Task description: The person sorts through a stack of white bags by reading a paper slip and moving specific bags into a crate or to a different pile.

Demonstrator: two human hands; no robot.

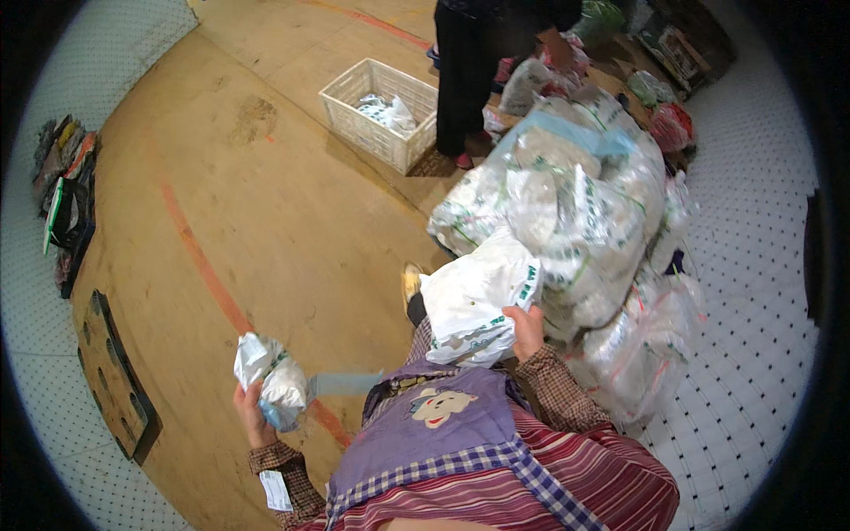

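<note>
My left hand [251, 409] is closed on a small white plastic bag [282, 380], crumpled and bulging, held out over the floor at the left. In my right hand [527, 329] is the edge of a larger white plastic bag [478, 296] with green print. That bag hangs in front of my apron, and its contents are hidden. Just beyond it rises a big heap of filled clear and white bags [575, 212], which the larger bag overlaps in view.
A cream plastic crate [390, 146] with white bags inside stands ahead. Beside it a person in dark trousers [460, 80] reaches toward the heap. Stacked cloth-like bundles [66, 168] and a dark-edged board with holes [115, 380] lie at the left.
</note>
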